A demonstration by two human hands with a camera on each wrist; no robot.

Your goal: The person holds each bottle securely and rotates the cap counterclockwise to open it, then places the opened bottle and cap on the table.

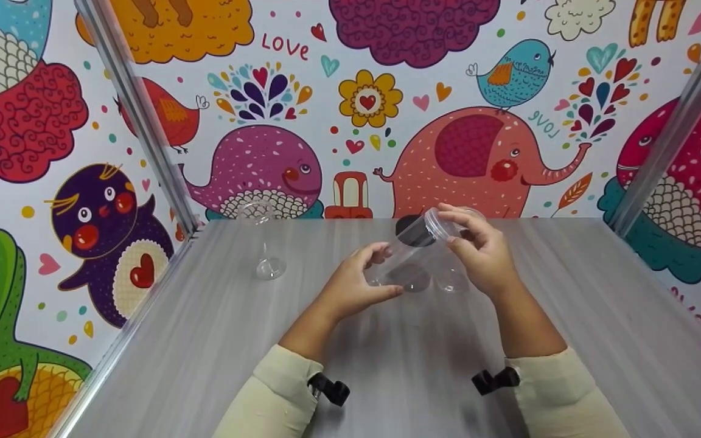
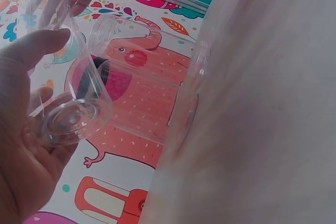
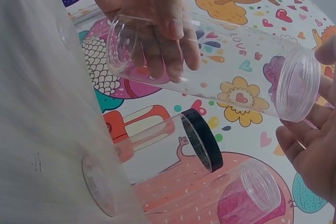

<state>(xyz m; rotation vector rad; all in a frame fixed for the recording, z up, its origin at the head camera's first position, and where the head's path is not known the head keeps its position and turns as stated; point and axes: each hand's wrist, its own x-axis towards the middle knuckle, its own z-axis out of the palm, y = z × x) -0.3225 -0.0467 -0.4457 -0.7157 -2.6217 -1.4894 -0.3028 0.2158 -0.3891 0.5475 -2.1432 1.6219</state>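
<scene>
A clear plastic jar (image 1: 404,246) is held tilted between both hands, its ridged neck up to the right. My left hand (image 1: 353,283) grips the jar near its base, thumb on one side and fingers on the other. At the neck end, my right hand (image 1: 485,252) holds the rim (image 3: 299,85) between thumb and fingers. Whether a clear lid sits on that neck I cannot tell. Just behind stands a clear jar with a black lid (image 3: 202,140), partly hidden in the head view. Beside it is another clear jar (image 3: 254,190), with no dark lid.
Farther left on the grey table (image 1: 204,340) stands one more clear jar (image 1: 270,267). A wall with cartoon animals (image 1: 460,164) rises behind the table's back edge. Metal posts (image 1: 143,121) frame the corners. Both sleeves carry a black wrist mount (image 1: 329,389).
</scene>
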